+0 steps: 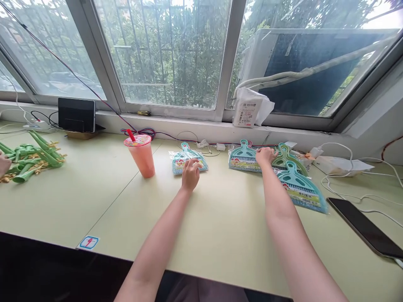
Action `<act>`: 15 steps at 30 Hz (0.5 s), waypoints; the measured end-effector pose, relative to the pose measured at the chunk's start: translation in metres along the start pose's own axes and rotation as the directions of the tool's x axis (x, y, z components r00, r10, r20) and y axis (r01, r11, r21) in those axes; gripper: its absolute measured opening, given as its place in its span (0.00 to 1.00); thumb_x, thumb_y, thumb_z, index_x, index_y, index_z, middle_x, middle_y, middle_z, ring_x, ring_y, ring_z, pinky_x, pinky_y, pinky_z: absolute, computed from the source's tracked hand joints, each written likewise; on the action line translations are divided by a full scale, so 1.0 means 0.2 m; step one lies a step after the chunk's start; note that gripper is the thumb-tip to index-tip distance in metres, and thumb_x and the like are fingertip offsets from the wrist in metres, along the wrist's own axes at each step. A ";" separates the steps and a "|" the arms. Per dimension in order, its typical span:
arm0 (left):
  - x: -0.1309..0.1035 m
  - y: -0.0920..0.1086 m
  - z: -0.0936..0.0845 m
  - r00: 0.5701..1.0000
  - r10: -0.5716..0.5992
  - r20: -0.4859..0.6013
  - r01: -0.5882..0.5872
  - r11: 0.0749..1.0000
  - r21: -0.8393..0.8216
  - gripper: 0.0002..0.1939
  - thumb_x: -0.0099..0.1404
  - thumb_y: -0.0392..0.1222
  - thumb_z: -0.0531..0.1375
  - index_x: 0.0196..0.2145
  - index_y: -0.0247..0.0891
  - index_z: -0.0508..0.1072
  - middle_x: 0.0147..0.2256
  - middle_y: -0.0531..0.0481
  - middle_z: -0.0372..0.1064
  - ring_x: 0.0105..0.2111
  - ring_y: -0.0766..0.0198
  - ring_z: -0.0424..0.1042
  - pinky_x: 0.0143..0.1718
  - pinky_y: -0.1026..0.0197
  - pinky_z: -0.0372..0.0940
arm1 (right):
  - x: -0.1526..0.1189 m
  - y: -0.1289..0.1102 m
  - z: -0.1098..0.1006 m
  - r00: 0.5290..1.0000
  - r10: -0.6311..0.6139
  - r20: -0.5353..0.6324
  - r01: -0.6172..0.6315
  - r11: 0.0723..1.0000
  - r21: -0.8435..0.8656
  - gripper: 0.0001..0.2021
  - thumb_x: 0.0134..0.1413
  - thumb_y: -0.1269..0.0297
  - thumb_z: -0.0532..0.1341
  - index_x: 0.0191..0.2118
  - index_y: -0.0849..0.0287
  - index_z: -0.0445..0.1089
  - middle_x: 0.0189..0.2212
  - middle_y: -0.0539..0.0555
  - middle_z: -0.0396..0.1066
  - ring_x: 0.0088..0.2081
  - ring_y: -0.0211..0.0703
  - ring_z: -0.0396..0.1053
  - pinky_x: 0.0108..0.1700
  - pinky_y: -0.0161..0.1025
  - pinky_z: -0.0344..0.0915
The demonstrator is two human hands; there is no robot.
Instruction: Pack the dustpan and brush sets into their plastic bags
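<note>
Near the middle of the table lies a blue dustpan and brush set [178,165] in a clear bag with a printed label. My left hand [190,174] rests over its lower part, fingers loosely bent and apart. To the right, my right hand [266,155] has its fingers curled at the upper right edge of another bagged blue dustpan set [243,158]; its fingertips are partly hidden. Beside that hand is a green dustpan set [286,155], partly covered by my hand and by a blue dustpan set [302,191] lying in front.
A lidded cup [141,157] with a red straw stands left of my left hand. Green artificial stems [37,157] lie far left, by another person's hand [3,163]. A tablet [76,115] stands behind. At right are a phone [367,226] and white cables [343,195].
</note>
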State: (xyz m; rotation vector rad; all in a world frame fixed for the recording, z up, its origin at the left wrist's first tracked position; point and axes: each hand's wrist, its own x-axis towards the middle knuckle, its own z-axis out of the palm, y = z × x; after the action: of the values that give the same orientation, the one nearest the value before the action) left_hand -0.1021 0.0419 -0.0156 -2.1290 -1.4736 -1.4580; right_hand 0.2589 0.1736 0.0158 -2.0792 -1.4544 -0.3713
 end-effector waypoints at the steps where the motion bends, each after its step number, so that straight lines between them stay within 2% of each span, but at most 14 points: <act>1: 0.00 0.00 0.00 1.000 -0.006 -0.002 0.006 1.000 -0.006 0.15 0.63 0.24 0.51 0.31 0.41 0.73 0.44 0.45 0.71 0.48 0.54 0.67 0.48 0.51 0.66 | 0.00 -0.01 -0.01 0.999 0.034 0.000 -0.034 0.998 0.048 0.11 0.55 0.71 0.54 0.36 0.64 0.75 0.42 0.67 0.72 0.47 0.57 0.66 0.54 0.57 0.57; 3: 0.00 0.00 0.00 1.000 -0.017 0.001 0.017 1.000 -0.020 0.15 0.63 0.24 0.51 0.30 0.41 0.72 0.43 0.46 0.71 0.47 0.54 0.67 0.47 0.51 0.67 | -0.01 -0.05 -0.06 0.996 0.088 -0.011 -0.085 0.981 0.172 0.10 0.55 0.71 0.55 0.37 0.62 0.73 0.41 0.64 0.73 0.43 0.54 0.69 0.49 0.51 0.62; 5: 0.01 0.01 0.00 0.999 -0.031 0.018 0.031 0.998 -0.048 0.15 0.63 0.25 0.50 0.29 0.41 0.72 0.42 0.45 0.71 0.47 0.54 0.68 0.47 0.51 0.67 | -0.02 -0.10 -0.15 0.994 0.094 -0.059 -0.073 0.954 0.291 0.09 0.56 0.70 0.55 0.37 0.60 0.72 0.39 0.63 0.74 0.40 0.53 0.70 0.43 0.47 0.64; 7: 0.02 0.03 0.01 0.997 -0.070 0.037 0.074 0.991 -0.115 0.14 0.63 0.27 0.51 0.30 0.40 0.72 0.42 0.44 0.71 0.48 0.53 0.67 0.47 0.50 0.66 | -0.04 -0.17 -0.25 0.992 0.032 -0.124 0.016 0.930 0.367 0.07 0.57 0.67 0.55 0.35 0.59 0.71 0.37 0.62 0.75 0.38 0.53 0.71 0.41 0.47 0.64; 9: 0.03 0.05 0.02 0.985 -0.156 0.069 0.169 0.952 -0.255 0.09 0.64 0.31 0.54 0.35 0.40 0.72 0.45 0.43 0.69 0.48 0.53 0.68 0.46 0.51 0.67 | -0.07 -0.25 -0.37 0.978 -0.063 -0.199 0.144 0.894 0.424 0.07 0.57 0.64 0.56 0.33 0.58 0.70 0.36 0.61 0.75 0.37 0.52 0.71 0.41 0.46 0.65; 10: 0.04 0.07 0.03 0.971 -0.213 0.112 0.239 0.905 -0.352 0.08 0.64 0.35 0.56 0.41 0.40 0.72 0.48 0.42 0.68 0.48 0.53 0.69 0.46 0.51 0.68 | -0.09 -0.29 -0.43 0.967 -0.102 -0.232 0.201 0.868 0.454 0.08 0.58 0.62 0.56 0.32 0.58 0.70 0.36 0.60 0.75 0.35 0.50 0.71 0.42 0.46 0.65; 12: 0.04 0.10 0.04 0.909 -0.308 0.279 0.414 0.732 -0.541 0.21 0.63 0.44 0.60 0.53 0.40 0.67 0.55 0.39 0.64 0.49 0.53 0.70 0.46 0.51 0.68 | -0.15 -0.36 -0.51 0.947 -0.157 -0.279 0.287 0.803 0.522 0.10 0.59 0.59 0.56 0.32 0.57 0.70 0.35 0.57 0.76 0.34 0.47 0.71 0.42 0.45 0.66; 13: 0.04 0.12 0.04 0.865 -0.313 0.392 0.499 0.615 -0.611 0.27 0.62 0.48 0.61 0.57 0.41 0.63 0.57 0.38 0.62 0.50 0.53 0.70 0.47 0.50 0.68 | -0.20 -0.38 -0.54 0.942 -0.175 -0.285 0.312 0.767 0.561 0.10 0.59 0.57 0.57 0.32 0.56 0.70 0.34 0.56 0.76 0.33 0.46 0.71 0.42 0.44 0.66; 15: 0.04 0.16 0.02 0.773 -0.208 0.599 0.628 0.385 -0.676 0.31 0.63 0.55 0.60 0.61 0.43 0.60 0.58 0.39 0.63 0.53 0.51 0.69 0.50 0.49 0.67 | -0.32 -0.40 -0.56 0.945 -0.209 -0.252 0.325 0.697 0.639 0.10 0.59 0.55 0.58 0.34 0.56 0.70 0.35 0.54 0.76 0.34 0.45 0.72 0.42 0.43 0.67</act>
State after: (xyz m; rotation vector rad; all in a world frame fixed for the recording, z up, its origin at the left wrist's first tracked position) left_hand -0.0740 0.0325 0.0013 -2.9140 -1.7808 -2.4833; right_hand 0.1719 0.0785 0.0945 -1.2237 -1.5031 -0.0817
